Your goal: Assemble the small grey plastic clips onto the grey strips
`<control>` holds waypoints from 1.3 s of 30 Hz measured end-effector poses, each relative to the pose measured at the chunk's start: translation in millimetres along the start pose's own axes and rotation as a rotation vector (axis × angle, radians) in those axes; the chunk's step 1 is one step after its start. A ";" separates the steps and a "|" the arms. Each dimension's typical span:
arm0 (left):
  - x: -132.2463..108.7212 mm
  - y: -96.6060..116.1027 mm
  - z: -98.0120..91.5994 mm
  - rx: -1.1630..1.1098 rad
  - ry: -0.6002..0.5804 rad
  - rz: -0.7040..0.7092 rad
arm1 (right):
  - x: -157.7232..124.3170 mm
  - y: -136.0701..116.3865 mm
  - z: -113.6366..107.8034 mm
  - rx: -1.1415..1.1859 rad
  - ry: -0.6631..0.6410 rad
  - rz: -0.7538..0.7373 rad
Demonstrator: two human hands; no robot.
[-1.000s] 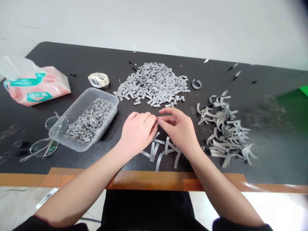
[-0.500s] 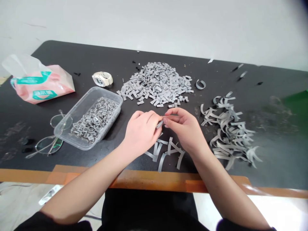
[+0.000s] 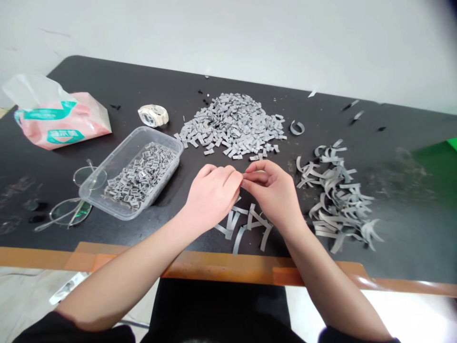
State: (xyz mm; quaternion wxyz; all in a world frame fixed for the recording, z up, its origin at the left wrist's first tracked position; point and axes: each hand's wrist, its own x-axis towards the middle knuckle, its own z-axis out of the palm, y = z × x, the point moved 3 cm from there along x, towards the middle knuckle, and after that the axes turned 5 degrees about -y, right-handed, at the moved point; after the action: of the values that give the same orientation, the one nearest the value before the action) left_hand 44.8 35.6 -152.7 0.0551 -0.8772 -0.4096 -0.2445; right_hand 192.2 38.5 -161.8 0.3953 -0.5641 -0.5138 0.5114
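My left hand (image 3: 214,195) and my right hand (image 3: 273,193) meet fingertip to fingertip above the near middle of the table. Both are closed in a pinch. The left fingers curl round a grey strip, seen there a moment ago and now covered by that hand. What the right thumb and forefinger grip is too small to make out. Below the hands lie several loose grey strips (image 3: 250,221). Beyond them rises a large pile of short folded grey pieces (image 3: 235,124). Left of the hands, a clear plastic tub (image 3: 93,200) holds many small grey metal-looking buckles (image 3: 139,178).
A heap of curved grey strips (image 3: 339,195) lies to the right, and one curled strip (image 3: 297,127) sits beside the pile. At left are a tissue pack (image 3: 66,121), a white watch (image 3: 153,116) and glasses (image 3: 71,212) partly behind the tub. Brown tape (image 3: 214,267) covers the table's front edge.
My left fingers have closed further over the grey strip, so it no longer shows. Both hands stay at nearly the same place. The view has shifted slightly.
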 end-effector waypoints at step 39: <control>3.5 -12.8 0.3 -1.484 -0.034 -0.502 | 1.9 -15.8 -12.1 0.495 -0.325 0.024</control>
State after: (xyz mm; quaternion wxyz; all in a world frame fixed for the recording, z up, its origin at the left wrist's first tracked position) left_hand 37.3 46.6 -152.6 -0.6089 -0.5695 -0.3258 -0.4459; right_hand 201.3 43.9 -144.8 0.4272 -0.3673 -0.4234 0.7094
